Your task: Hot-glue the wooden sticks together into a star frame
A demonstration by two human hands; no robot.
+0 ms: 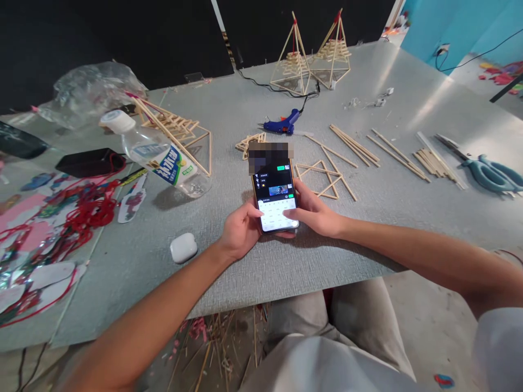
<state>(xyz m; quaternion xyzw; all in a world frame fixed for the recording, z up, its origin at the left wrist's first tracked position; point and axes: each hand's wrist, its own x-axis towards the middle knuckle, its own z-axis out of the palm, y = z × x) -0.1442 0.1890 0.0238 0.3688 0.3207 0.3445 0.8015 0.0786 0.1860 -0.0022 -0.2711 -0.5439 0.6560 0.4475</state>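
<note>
Fingers: left hand [241, 231] and right hand [314, 213] clasp phone [274, 196] by its long edges, thumbs on screen | Phone: just above bench [368, 228]; likely light, rigid, smooth, breakable | Nearby: earbud case [183, 247], stick frame [322, 177].

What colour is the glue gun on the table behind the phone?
Blue, with a black cord: the glue gun shows best in the head view, beyond the phone.

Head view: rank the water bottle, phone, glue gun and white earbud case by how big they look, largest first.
1. Water bottle, lying on its side.
2. Phone, held in both hands: left hand, right hand.
3. Glue gun; it lies farther off, so it may really be larger.
4. Earbud case.
</note>
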